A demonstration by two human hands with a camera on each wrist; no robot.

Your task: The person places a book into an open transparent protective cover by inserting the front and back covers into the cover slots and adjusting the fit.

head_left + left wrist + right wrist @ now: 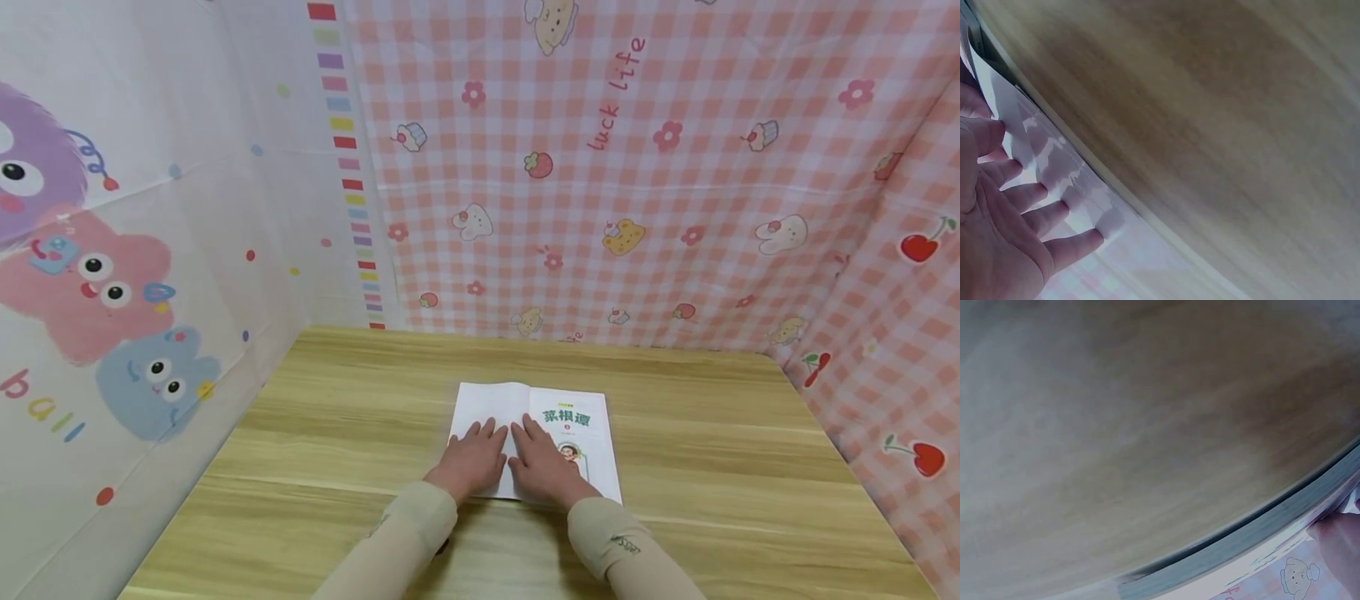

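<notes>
A white-paged paper book [573, 429] with green title lettering is being held open, face up, on a wood-grain tabletop [712, 475].

The left hand [471, 460] covers the lower part of the left page [487, 404] of the open book [534, 403], and the right hand [546, 465] partly hides the drawing [570, 452] opposite. Print [567, 433] under the green title [566, 417] is too small to read, as is the lettering [624, 544] on the right sleeve [607, 521]. A dark thing [443, 547] behind the left sleeve [420, 521] cannot be made out. The head view's bottom edge crops both sleeves and the worktop [735, 467]; its left edge, a purple figure [45, 150]. The worktop blurs in both wrist views, and the right one cuts off most of its hand.
</notes>
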